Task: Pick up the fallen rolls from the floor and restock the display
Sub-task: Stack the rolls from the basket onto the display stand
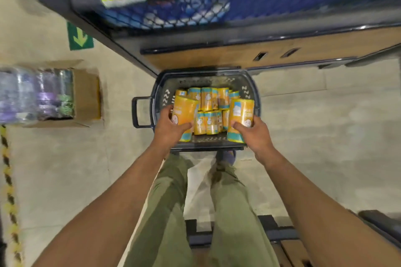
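Observation:
A dark plastic basket [252, 84] stands on the floor below me, holding several orange rolls with teal ends [206, 98]. My left hand [171, 127] grips one orange roll [184, 112] at the basket's left side. At the basket's right side, my right hand [256, 134] grips another orange roll [242, 115]. Both rolls are upright, above the others. The display shelf [217, 17] with blue netting rises just beyond the basket and is blurred.
A cardboard box [86, 97] with purple wrapped packs sits on the floor at left. A green arrow sticker [79, 38] marks the floor. Yellow-black tape [8, 180] runs along the left edge. My legs stand just behind the basket. A dark frame [282, 232] lies at lower right.

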A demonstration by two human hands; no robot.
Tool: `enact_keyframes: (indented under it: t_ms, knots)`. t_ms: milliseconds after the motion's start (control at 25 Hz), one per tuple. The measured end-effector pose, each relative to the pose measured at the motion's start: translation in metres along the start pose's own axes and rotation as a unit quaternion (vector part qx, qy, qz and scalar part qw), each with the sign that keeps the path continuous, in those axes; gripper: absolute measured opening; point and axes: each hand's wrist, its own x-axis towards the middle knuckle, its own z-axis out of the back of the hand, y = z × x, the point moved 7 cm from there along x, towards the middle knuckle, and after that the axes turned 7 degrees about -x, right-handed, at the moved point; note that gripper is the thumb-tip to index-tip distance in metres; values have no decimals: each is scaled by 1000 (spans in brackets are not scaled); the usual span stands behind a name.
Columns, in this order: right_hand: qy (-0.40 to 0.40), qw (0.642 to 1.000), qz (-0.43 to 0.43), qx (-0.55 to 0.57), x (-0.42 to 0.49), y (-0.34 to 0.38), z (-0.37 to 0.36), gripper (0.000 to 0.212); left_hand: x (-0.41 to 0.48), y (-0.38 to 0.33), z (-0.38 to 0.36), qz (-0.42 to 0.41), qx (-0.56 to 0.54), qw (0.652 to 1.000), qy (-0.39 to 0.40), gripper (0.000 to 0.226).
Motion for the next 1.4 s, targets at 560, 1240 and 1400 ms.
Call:
enact_keyframes:
  t_ms: [560,1240,1400]
  knots:
    - [31,966,249,68,-193,267,89,38,-178,-264,141,-189,-83,971,-121,56]
    - [-150,767,494,-381,-139,513,8,69,-12,-451,222,-451,358,816,-53,73]
    - [-106,725,517,-442,-111,514,-10,74,-6,-442,209,-478,388,783,-88,75]
